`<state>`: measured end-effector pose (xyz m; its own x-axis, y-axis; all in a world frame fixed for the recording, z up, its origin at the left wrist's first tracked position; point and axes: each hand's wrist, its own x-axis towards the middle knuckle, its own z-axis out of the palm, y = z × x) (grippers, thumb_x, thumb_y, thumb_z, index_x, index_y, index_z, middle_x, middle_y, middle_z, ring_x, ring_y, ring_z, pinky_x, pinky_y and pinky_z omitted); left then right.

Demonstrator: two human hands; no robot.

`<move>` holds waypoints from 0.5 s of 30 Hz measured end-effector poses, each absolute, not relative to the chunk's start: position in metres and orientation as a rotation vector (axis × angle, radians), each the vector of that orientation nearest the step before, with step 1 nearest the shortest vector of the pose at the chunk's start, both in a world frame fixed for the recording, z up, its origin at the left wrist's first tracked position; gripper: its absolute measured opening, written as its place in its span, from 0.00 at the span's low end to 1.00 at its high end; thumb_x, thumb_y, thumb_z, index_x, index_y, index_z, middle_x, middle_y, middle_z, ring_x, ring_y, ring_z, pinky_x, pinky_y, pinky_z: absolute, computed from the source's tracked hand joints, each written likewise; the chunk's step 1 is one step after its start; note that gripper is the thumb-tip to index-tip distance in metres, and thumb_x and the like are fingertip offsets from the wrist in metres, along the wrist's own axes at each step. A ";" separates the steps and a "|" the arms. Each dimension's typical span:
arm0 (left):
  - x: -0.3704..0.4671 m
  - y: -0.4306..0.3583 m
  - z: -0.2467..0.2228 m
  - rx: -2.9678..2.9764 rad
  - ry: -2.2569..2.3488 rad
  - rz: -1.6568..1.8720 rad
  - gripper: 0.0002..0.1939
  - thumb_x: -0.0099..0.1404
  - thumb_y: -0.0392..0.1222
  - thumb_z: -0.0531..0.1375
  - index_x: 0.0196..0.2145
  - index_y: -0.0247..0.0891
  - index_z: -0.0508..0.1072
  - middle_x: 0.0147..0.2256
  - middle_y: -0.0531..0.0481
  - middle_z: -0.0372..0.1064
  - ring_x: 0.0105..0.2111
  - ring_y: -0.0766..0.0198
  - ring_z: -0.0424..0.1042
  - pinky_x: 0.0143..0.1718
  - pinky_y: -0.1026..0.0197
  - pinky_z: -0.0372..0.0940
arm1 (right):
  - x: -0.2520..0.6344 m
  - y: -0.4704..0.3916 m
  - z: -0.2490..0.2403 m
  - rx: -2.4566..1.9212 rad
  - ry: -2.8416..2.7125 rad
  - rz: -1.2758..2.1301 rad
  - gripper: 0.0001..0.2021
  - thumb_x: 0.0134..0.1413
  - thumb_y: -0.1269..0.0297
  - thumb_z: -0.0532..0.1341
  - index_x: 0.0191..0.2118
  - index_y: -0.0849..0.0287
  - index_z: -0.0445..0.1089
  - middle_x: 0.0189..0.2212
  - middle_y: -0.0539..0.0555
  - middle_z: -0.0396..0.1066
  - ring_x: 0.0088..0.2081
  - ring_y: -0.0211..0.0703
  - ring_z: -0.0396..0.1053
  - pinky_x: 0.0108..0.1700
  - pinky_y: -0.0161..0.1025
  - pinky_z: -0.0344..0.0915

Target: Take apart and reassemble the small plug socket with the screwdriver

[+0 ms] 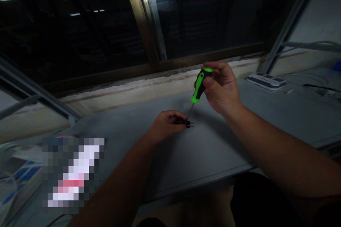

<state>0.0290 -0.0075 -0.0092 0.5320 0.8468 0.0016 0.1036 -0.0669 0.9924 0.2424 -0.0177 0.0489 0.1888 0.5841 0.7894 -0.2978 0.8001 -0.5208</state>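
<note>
Near the middle of the table, my left hand (167, 124) pinches a small dark plug (182, 122) with two metal prongs pointing right. My right hand (222, 87) is closed around the green and black handle of a screwdriver (200, 86), raised above the tabletop. The screwdriver tilts, its thin shaft running down and left to the plug. Its tip meets the upper side of the plug near the prongs; I cannot make out a screw there. Fingers hide part of the plug's body.
The grey table (128, 113) runs along a windowsill (138, 87). A white and dark device (266, 81) lies at the back right, with a black cable (321, 87) beyond it. At left are a blurred-out item (80, 170) and blue and white packaging (25, 170). Metal bars slant at both sides.
</note>
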 end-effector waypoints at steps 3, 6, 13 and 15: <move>0.029 -0.007 -0.011 1.512 0.849 0.740 0.18 0.47 0.33 0.75 0.37 0.35 0.79 0.31 0.50 0.80 0.31 0.65 0.77 0.38 0.61 0.70 | 0.242 -0.018 0.049 -0.302 -1.271 0.591 0.14 0.52 0.55 0.74 0.44 0.45 0.74 0.36 0.46 0.73 0.35 0.39 0.75 0.43 0.43 0.79; 0.029 -0.007 -0.012 1.491 0.845 0.744 0.18 0.46 0.33 0.76 0.36 0.35 0.79 0.31 0.50 0.80 0.31 0.64 0.78 0.38 0.61 0.70 | 0.244 -0.020 0.050 -0.274 -1.296 0.652 0.13 0.55 0.54 0.71 0.45 0.46 0.74 0.37 0.46 0.76 0.36 0.40 0.76 0.41 0.43 0.79; 0.030 -0.006 -0.009 1.472 0.841 0.756 0.19 0.46 0.35 0.77 0.37 0.34 0.79 0.31 0.50 0.80 0.32 0.64 0.78 0.39 0.60 0.71 | 0.245 -0.021 0.053 -0.171 -1.252 0.717 0.13 0.58 0.50 0.68 0.43 0.50 0.72 0.38 0.47 0.75 0.37 0.39 0.77 0.42 0.42 0.80; 0.029 -0.007 -0.008 1.472 0.841 0.759 0.19 0.46 0.35 0.77 0.37 0.34 0.80 0.31 0.50 0.80 0.32 0.64 0.78 0.39 0.61 0.71 | 0.245 -0.017 0.052 -0.212 -1.235 0.634 0.13 0.57 0.50 0.70 0.42 0.49 0.72 0.37 0.46 0.72 0.36 0.36 0.74 0.41 0.38 0.79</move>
